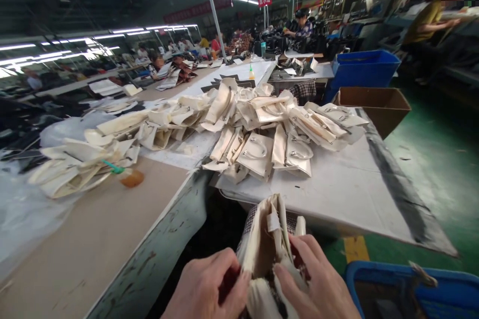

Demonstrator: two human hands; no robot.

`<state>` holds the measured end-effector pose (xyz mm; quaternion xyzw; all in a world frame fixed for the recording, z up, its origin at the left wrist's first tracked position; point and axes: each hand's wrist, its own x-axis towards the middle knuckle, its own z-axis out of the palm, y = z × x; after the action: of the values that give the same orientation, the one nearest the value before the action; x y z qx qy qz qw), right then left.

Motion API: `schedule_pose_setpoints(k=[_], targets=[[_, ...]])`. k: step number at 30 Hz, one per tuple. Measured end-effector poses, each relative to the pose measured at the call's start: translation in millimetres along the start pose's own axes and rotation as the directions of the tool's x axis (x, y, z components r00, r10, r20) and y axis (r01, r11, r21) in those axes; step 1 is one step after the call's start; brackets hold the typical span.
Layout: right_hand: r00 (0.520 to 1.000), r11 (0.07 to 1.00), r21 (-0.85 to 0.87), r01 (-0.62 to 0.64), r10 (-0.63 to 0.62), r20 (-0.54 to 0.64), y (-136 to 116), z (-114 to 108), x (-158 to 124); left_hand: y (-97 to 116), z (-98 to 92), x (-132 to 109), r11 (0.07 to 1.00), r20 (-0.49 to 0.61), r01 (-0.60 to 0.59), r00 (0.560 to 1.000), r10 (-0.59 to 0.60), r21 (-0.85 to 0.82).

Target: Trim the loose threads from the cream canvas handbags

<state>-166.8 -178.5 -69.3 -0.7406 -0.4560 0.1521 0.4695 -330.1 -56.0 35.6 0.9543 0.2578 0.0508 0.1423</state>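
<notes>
A cream handbag [258, 249] stands on my lap with its mouth open, showing a brown lining and a small white label [273, 222] inside. My left hand [213, 281] pinches the bag's left edge between thumb and fingers. On the other side, my right hand [314, 276] grips the right edge, its thumb inside the opening and fingers around the outer panel. The lower part of the bag is cut off by the frame. Just beyond, a pile of similar cream handbags [256, 152] lies on the white-covered table [348, 184].
More cream bags [82, 162] lie on the left bench [149, 214], beside a glue bottle [130, 178] with a green nozzle. A blue basket [396, 269] stands low at the right. A cardboard box [374, 104] and a blue bin [362, 70] are farther back. Several people work in the distance.
</notes>
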Motion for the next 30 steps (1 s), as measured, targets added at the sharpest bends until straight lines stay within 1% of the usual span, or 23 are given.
schedule_pose_setpoints(k=[2, 5, 7, 9, 11, 13, 15, 17, 19, 20, 21, 22, 24, 25, 27, 30], targets=[[0.998, 0.999, 0.0, 0.055, -0.055, 0.012, -2.0, 1.4, -0.8, 2.4, -9.2, 13.2, 0.998, 0.042, 0.049, 0.998, -0.05, 0.028], [0.993, 0.994, -0.021, 0.11, -0.109, 0.044, 3.9, 4.1, -3.6, 4.2, -12.6, 33.8, 0.988, 0.04, 0.059, 0.997, -0.065, 0.141], [0.99, 0.992, -0.027, 0.126, -0.123, 0.073, 10.3, 4.8, -6.0, 3.8, -9.7, 44.9, 0.979, 0.045, 0.005, 0.999, -0.015, 0.205], [0.993, 0.995, -0.041, 0.093, -0.089, 0.081, 15.0, 3.0, -8.1, 1.7, -5.7, 51.5, 0.964, 0.044, -0.063, 0.998, 0.053, 0.258], [0.996, 0.998, -0.052, 0.033, -0.028, 0.086, 16.9, -1.1, -9.1, -2.3, -2.5, 52.8, 0.948, 0.037, -0.117, 0.993, 0.111, 0.297], [0.995, 0.999, -0.049, -0.001, 0.006, 0.101, 17.0, -5.6, -8.8, -6.7, -1.7, 49.9, 0.938, 0.046, -0.154, 0.988, 0.147, 0.312], [0.99, 0.999, -0.037, -0.006, 0.011, 0.138, 17.5, -7.8, -7.5, -8.9, -4.5, 46.1, 0.931, 0.058, -0.176, 0.984, 0.166, 0.32], [0.985, 1.0, -0.016, 0.001, 0.001, 0.17, 19.6, -6.3, -6.3, -7.2, -11.1, 46.1, 0.927, 0.05, -0.179, 0.984, 0.172, 0.331], [0.984, 1.0, 0.012, 0.007, -0.009, 0.178, 22.8, -2.4, -6.0, -2.5, -20.2, 53.8, 0.931, 0.033, -0.197, 0.98, 0.196, 0.307], [0.985, 1.0, 0.029, 0.012, -0.017, 0.171, 24.2, -0.4, -6.1, 0.1, -24.8, 60.8, 0.934, 0.04, -0.236, 0.972, 0.234, 0.269], [0.987, 0.999, 0.045, 0.014, -0.021, 0.16, 25.1, 1.2, -6.5, 2.4, -28.9, 69.7, 0.931, 0.067, -0.294, 0.956, 0.287, 0.217], [0.988, 0.998, 0.062, 0.011, -0.02, 0.151, 25.3, 2.1, -7.0, 4.1, -32.2, 80.0, 0.917, 0.11, -0.367, 0.929, 0.353, 0.159], [0.991, 0.996, 0.093, -0.019, 0.006, 0.135, 23.3, 1.8, -7.8, 5.7, -35.3, 102.4, 0.865, 0.235, -0.499, 0.849, 0.474, 0.058], [0.991, 0.994, 0.104, -0.034, 0.021, 0.129, 21.5, 0.8, -8.0, 5.8, -35.1, 113.2, 0.84, 0.305, -0.542, 0.805, 0.509, 0.026], [0.99, 0.991, 0.117, -0.065, 0.049, 0.132, 17.0, -2.1, -7.8, 5.6, -31.8, 131.9, 0.81, 0.426, -0.586, 0.736, 0.526, 0.012], [0.989, 0.984, 0.15, -0.095, 0.077, 0.125, 11.5, -4.7, -6.7, 4.7, -23.8, 150.0, 0.767, 0.522, -0.641, 0.66, 0.541, 0.015]])
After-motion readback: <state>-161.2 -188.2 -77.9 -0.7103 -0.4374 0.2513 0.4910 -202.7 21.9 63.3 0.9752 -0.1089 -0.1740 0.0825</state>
